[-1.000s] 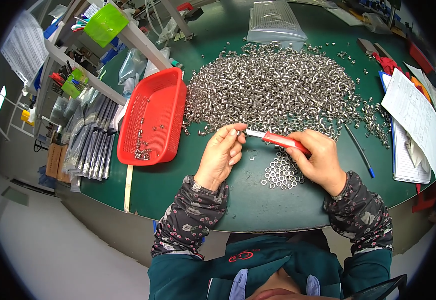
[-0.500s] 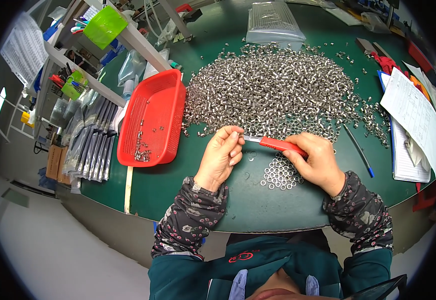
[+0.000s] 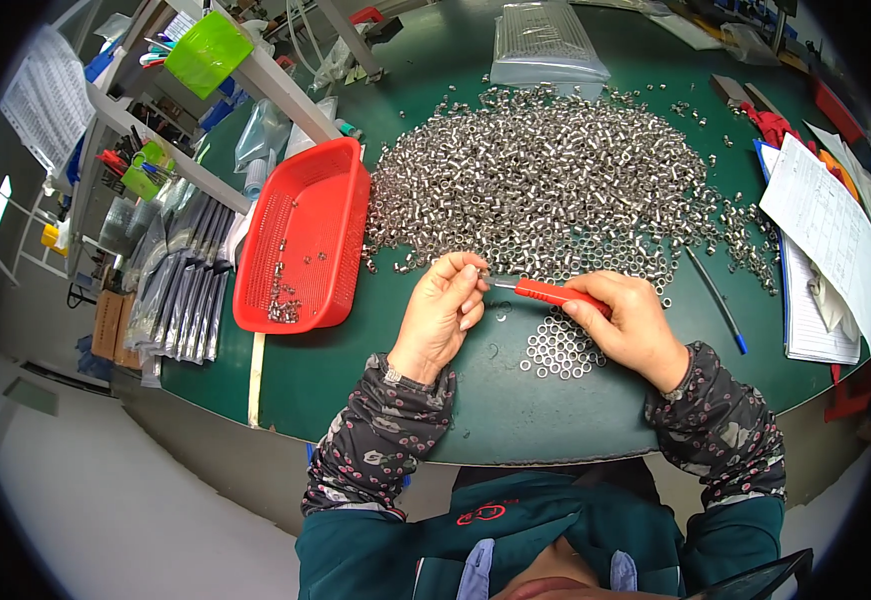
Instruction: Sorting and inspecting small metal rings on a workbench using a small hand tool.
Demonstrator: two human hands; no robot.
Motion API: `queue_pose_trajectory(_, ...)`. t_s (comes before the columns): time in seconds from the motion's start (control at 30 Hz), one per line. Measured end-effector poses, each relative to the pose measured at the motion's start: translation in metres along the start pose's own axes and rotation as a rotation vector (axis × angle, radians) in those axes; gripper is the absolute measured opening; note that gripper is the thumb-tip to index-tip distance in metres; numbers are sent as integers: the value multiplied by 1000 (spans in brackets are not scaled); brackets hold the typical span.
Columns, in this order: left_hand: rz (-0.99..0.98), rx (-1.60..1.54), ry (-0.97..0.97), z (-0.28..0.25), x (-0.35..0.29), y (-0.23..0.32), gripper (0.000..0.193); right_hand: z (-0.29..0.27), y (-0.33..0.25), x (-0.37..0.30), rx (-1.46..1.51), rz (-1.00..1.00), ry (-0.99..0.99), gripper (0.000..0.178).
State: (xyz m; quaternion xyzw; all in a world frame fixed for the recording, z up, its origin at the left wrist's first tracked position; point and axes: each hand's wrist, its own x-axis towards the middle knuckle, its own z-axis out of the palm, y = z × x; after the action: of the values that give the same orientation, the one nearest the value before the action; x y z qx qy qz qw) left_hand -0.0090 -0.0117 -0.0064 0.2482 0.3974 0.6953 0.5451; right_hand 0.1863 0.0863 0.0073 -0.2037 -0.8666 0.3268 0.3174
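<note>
My left hand (image 3: 442, 312) pinches a small metal ring (image 3: 483, 272) between thumb and forefinger, mostly covered by the fingertips. In my right hand (image 3: 632, 325) is a utility knife (image 3: 546, 291) with a red handle, its blade pointing left. The blade's tip meets the ring at my left fingertips. A large heap of small metal rings (image 3: 546, 180) spreads over the green table just beyond both hands. Nearer to me, beside my right hand, a small group of rings (image 3: 559, 350) lies flat.
To the left stands a red perforated basket (image 3: 302, 220) with some metal pieces inside. A pen (image 3: 718, 300) and a clipboard with papers (image 3: 824, 250) lie at the right. Plastic-wrapped trays (image 3: 548, 45) rest behind the heap. Shelf posts (image 3: 286, 90) rise at the far left.
The knife has shifted slightly left toward my left fingertips and its blade has turned a little. My left hand stays nearly still, pinching the ring.
</note>
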Motion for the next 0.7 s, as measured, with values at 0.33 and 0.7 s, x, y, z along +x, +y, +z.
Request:
queue_pose_trajectory(0.33,31,42,44,0,-1,-2,10,0,-4,-1,-63,10,38,17)
queue_pose_trajectory(0.7,21,79,69,-1,-1,-3,12,-1,-8,0,-155,-31,68,16)
